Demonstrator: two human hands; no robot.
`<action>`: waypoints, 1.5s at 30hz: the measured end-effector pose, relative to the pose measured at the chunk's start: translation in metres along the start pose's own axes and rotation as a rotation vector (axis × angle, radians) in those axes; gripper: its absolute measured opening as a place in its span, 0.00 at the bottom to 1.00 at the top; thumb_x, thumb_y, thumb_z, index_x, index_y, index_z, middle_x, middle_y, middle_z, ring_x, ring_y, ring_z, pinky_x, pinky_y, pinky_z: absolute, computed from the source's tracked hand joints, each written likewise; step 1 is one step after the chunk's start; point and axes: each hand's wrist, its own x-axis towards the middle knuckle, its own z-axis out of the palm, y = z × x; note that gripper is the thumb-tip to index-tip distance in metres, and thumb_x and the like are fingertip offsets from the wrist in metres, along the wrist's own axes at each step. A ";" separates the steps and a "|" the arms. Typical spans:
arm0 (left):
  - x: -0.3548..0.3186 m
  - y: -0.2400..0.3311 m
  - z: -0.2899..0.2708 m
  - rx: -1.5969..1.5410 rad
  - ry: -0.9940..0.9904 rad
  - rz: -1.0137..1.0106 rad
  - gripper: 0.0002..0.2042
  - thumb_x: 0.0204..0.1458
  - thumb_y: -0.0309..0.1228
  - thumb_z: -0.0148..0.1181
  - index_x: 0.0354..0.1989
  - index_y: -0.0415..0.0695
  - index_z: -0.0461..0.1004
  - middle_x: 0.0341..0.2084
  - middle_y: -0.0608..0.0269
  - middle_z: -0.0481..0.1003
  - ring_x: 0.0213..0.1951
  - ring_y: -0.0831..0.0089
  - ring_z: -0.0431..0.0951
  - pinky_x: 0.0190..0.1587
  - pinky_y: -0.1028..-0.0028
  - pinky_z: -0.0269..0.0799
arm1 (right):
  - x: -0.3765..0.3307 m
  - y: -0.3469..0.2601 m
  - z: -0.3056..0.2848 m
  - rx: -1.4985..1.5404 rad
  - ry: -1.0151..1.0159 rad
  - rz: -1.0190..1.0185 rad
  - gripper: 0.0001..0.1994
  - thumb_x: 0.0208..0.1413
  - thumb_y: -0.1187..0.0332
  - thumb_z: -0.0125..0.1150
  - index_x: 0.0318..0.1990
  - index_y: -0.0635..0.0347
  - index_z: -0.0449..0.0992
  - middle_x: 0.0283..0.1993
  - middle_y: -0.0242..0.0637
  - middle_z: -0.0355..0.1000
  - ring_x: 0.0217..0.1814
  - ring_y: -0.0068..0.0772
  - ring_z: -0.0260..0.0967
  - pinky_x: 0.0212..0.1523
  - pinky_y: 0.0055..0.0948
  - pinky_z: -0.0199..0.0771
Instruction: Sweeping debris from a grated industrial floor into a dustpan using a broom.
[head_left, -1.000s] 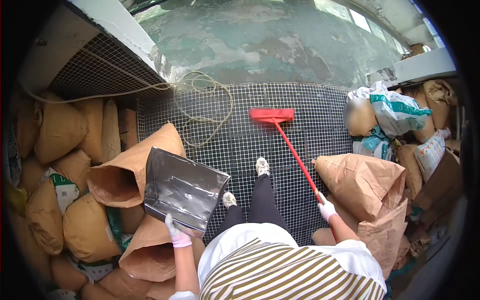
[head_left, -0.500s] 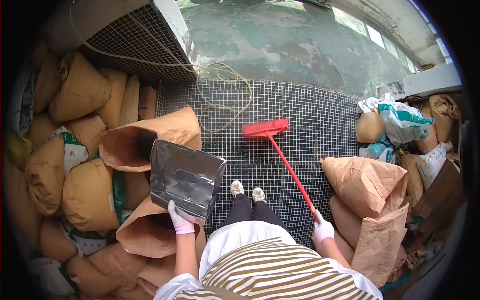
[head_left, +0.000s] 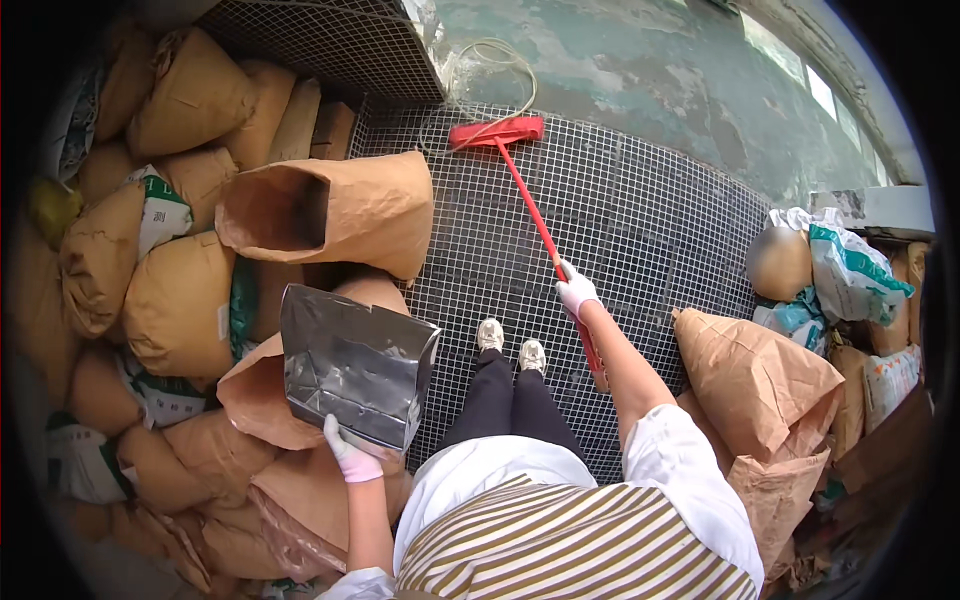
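Broom: red broom (head_left: 520,190), and we've got it reaching well out ahead now, head down on the wire mesh floor (head_left: 650,230) near the coiled cord (head_left: 490,70).
Right hand: our gloved right hand (head_left: 575,292) is clenched round the red handle partway up, arm stretched forward.
Dustpan: the grey metal dustpan (head_left: 355,365) hangs tilted at our left, its open face turned up toward us, over the brown paper sacks (head_left: 290,410).
Left hand: our left hand (head_left: 350,460), also in a pale glove, is gripping the dustpan by its lower edge.
What just changed: a moment back the broom head sat close in front of our shoes; now it has swung up and to the left, toward the open-mouthed sack (head_left: 330,210) lying on its side.
What that means: we judge a sweeping stroke is under way, pushing out across the mesh, with the pan held clear and ready.
Against the earlier frame: our grip on the handle has climbed from the far end to the middle, and the whole view has turned left, so more of the stacked sacks shows.
Feet: our white shoes (head_left: 510,345) stand together on the mesh, just beside the handle.
Right side: more sacks (head_left: 760,380) and printed white bags (head_left: 850,270).
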 end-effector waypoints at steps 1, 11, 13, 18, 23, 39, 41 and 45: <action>-0.010 0.000 -0.004 0.004 0.015 0.014 0.33 0.47 0.51 0.54 0.59 0.43 0.59 0.55 0.60 0.64 0.54 0.64 0.65 0.56 0.64 0.61 | 0.000 0.004 0.009 -0.002 -0.016 -0.003 0.27 0.55 0.64 0.44 0.63 0.29 0.53 0.41 0.51 0.73 0.39 0.50 0.73 0.41 0.42 0.72; -0.013 0.011 -0.076 0.010 -0.069 0.022 0.32 0.47 0.50 0.54 0.57 0.43 0.61 0.52 0.60 0.66 0.52 0.64 0.66 0.54 0.66 0.62 | -0.167 0.132 0.046 -0.142 0.047 0.120 0.28 0.54 0.65 0.47 0.64 0.34 0.54 0.41 0.53 0.72 0.41 0.49 0.73 0.43 0.38 0.70; -0.012 0.020 -0.091 0.005 -0.120 0.008 0.31 0.47 0.50 0.54 0.57 0.43 0.62 0.51 0.60 0.67 0.51 0.65 0.67 0.54 0.66 0.63 | -0.235 0.154 0.046 -0.127 -0.006 0.229 0.27 0.54 0.65 0.48 0.63 0.34 0.56 0.41 0.54 0.72 0.41 0.49 0.73 0.43 0.38 0.70; -0.005 0.043 -0.146 0.009 -0.196 -0.065 0.31 0.47 0.51 0.54 0.56 0.43 0.62 0.50 0.60 0.67 0.50 0.65 0.67 0.53 0.66 0.64 | -0.429 0.274 0.094 -0.254 0.057 0.377 0.26 0.53 0.63 0.51 0.61 0.32 0.60 0.42 0.55 0.72 0.43 0.52 0.72 0.45 0.40 0.70; -0.006 0.081 -0.213 0.011 -0.196 -0.049 0.31 0.47 0.51 0.53 0.56 0.44 0.62 0.51 0.60 0.66 0.51 0.65 0.67 0.54 0.66 0.64 | -0.601 0.259 0.120 -0.425 0.116 0.567 0.24 0.51 0.63 0.53 0.58 0.28 0.64 0.42 0.55 0.71 0.44 0.53 0.71 0.45 0.43 0.70; -0.037 0.099 -0.287 0.028 -0.140 0.022 0.32 0.48 0.53 0.52 0.57 0.44 0.62 0.54 0.60 0.64 0.53 0.62 0.65 0.56 0.64 0.62 | -0.402 0.129 0.252 -0.468 -0.013 0.228 0.26 0.58 0.61 0.45 0.63 0.24 0.52 0.36 0.47 0.74 0.36 0.48 0.73 0.38 0.43 0.72; -0.049 0.100 -0.297 0.021 -0.147 0.048 0.30 0.49 0.51 0.51 0.57 0.45 0.62 0.55 0.60 0.64 0.54 0.62 0.65 0.56 0.64 0.62 | -0.424 0.161 0.258 -0.479 -0.011 0.233 0.26 0.58 0.61 0.45 0.63 0.24 0.51 0.36 0.47 0.74 0.36 0.48 0.73 0.38 0.43 0.72; -0.069 0.086 -0.312 0.012 -0.156 0.074 0.30 0.49 0.51 0.51 0.56 0.45 0.62 0.54 0.60 0.65 0.53 0.62 0.66 0.56 0.64 0.62 | -0.511 0.257 0.244 -0.542 -0.011 0.292 0.27 0.58 0.62 0.46 0.63 0.21 0.50 0.35 0.46 0.74 0.35 0.49 0.73 0.37 0.44 0.72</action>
